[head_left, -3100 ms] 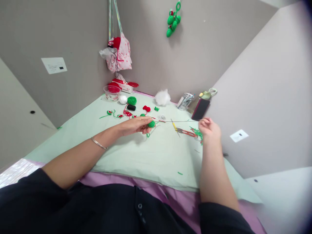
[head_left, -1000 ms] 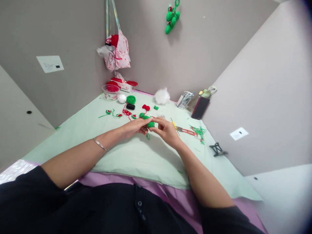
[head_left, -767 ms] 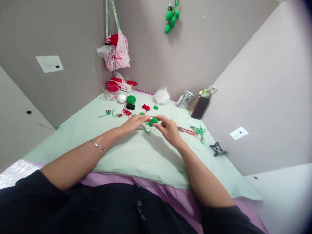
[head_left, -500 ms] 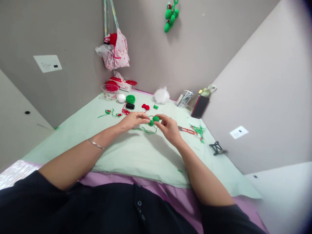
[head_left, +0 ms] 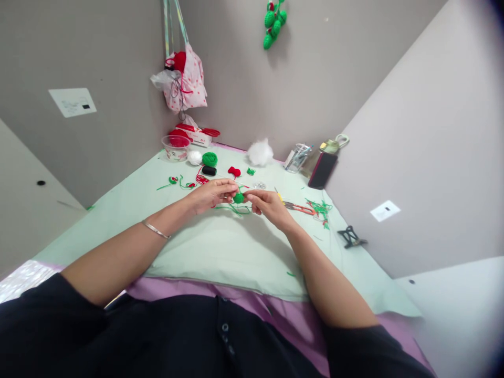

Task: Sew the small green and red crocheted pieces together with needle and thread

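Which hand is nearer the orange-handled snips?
Right. The right hand is just left of the snips in view, near their blade end. The left hand is farther off, on the far side of the green crocheted ball.

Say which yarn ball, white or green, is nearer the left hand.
Green ball, behind the black spool; the white ball lies farther from the left hand.
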{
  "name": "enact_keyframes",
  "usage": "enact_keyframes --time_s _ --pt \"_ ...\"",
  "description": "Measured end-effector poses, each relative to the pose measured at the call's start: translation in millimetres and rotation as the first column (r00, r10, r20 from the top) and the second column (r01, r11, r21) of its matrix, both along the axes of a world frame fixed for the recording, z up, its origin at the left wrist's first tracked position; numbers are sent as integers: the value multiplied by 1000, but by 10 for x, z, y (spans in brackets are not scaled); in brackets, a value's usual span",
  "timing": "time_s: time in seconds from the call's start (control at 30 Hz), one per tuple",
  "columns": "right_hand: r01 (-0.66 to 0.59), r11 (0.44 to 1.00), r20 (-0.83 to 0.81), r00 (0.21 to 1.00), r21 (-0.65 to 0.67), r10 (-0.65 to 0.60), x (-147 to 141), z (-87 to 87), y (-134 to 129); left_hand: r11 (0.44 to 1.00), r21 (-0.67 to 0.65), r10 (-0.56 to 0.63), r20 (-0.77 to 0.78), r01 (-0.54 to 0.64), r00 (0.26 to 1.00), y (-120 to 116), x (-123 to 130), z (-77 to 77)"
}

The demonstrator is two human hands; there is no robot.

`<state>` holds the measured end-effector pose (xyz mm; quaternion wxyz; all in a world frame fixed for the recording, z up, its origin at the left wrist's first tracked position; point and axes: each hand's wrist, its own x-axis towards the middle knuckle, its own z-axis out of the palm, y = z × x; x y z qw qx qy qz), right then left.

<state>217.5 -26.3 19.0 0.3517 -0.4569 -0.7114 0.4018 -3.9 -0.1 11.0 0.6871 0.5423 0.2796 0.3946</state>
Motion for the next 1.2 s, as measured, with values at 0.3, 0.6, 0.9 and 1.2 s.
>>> enact_keyframes --time_s 0.3,0.6,0.9,1.2 --pt "4 996 -49 999 -92 -9 5 -40 41 999 -30 -44 26 45 999 6 8 -27" --pt "38 997 53 998 -70 -35 -149 -97 -8 996 -72 -40 74 45 996 -26 39 8" --pt "38 970 -295 949 -242 -111 -77 -32 4 976 -214 81 204 -36 976 31 29 23" --pt "-4 965 166 985 264 -41 -234 -51 -167 973 -116 208 85 -198 974 41 41 -39"
